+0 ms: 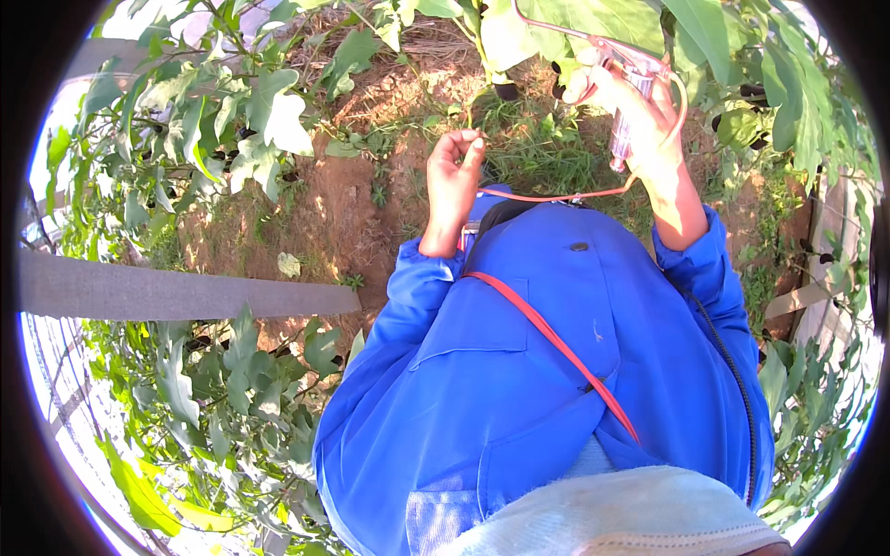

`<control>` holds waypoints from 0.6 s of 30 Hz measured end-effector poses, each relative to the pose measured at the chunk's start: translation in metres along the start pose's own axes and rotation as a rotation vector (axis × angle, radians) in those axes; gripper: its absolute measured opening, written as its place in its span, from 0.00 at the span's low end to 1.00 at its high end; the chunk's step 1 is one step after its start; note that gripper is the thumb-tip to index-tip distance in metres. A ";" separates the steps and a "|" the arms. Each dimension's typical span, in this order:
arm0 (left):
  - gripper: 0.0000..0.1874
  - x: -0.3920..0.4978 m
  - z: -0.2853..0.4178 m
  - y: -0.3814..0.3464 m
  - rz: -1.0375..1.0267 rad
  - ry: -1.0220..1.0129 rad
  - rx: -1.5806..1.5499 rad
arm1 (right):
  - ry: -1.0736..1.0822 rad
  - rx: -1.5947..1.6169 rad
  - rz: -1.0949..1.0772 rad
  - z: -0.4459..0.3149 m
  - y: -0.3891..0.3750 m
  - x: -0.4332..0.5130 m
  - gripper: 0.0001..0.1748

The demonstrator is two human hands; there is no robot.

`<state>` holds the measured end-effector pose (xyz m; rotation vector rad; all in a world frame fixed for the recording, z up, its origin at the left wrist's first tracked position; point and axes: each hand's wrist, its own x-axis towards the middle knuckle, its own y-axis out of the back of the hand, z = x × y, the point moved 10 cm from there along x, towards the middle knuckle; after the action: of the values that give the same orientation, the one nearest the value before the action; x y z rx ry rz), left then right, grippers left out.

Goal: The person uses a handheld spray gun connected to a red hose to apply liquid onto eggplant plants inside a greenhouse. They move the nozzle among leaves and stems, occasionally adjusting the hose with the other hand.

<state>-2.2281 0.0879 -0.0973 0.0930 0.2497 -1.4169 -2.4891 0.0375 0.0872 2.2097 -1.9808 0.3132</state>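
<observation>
My right hand (643, 111) is wrapped around a hand-held dosing gun (621, 139) with a clear barrel and a trigger handle. Its long bent metal nozzle (553, 26) reaches up and left among broad eggplant leaves (605, 24). An orange tube (556, 198) runs from the gun towards the front of my blue coat. Lower and to the left, my left hand (452, 177) is raised with thumb and fingers together, beside a thin green stem. Whether it pinches something small is too unclear to see. A dark eggplant fruit (506, 91) hangs above and between the hands.
Leafy eggplant plants (257, 132) crowd the left, with more foliage (793, 90) at the right. Grey fabric strip (188, 286) crosses the left side. Brown soil (334, 215) and grass (556, 149) lie below. A red strap (549, 333) crosses my blue coat (556, 278).
</observation>
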 end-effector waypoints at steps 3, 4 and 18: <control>0.06 -0.061 -0.017 -0.013 -0.055 0.021 0.100 | -0.087 0.173 -0.001 0.019 0.002 0.016 0.15; 0.06 -0.079 -0.020 -0.017 -0.065 0.073 0.078 | -0.091 0.136 -0.033 0.022 0.005 0.022 0.15; 0.16 -0.158 -0.023 -0.116 -0.444 0.212 0.164 | -0.096 0.258 -0.118 -0.018 0.086 -0.069 0.18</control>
<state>-2.3654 0.2268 -0.0737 0.3406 0.3423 -1.8712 -2.5827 0.0987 0.0848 2.5319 -1.9417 0.4808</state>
